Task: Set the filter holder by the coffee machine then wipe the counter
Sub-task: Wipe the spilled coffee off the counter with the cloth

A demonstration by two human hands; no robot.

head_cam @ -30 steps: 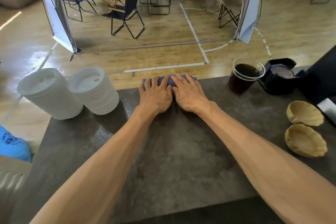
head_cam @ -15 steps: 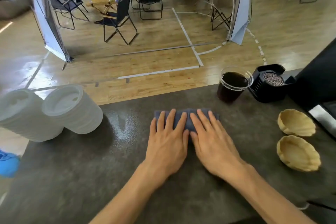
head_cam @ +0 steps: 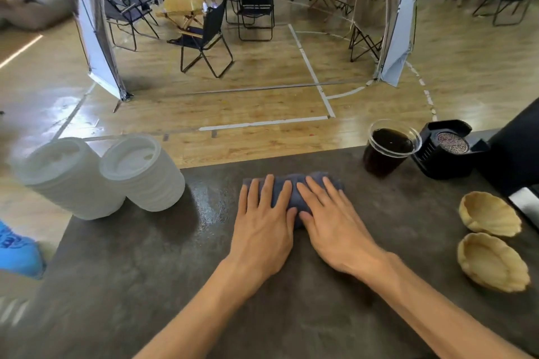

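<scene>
A folded blue-grey cloth (head_cam: 291, 178) lies on the dark counter (head_cam: 175, 271), a little back from its far edge. My left hand (head_cam: 262, 230) and my right hand (head_cam: 335, 230) lie side by side flat on the cloth, fingers spread and pressing down, and cover most of it. The black filter holder (head_cam: 446, 154), with a round mesh in its top, stands at the far right, touching the black coffee machine (head_cam: 516, 151). A wet sheen shows on the counter left of the cloth.
A clear cup of dark coffee (head_cam: 388, 151) stands just left of the filter holder. Two stacks of white lids (head_cam: 67, 178) (head_cam: 143, 172) sit at the far left corner. Two shell-shaped bowls (head_cam: 490, 213) (head_cam: 493, 262) lie at the right. Beyond the counter are floor and folding chairs.
Both hands have slid the cloth from the counter's far edge back toward me. The view has also shifted.
</scene>
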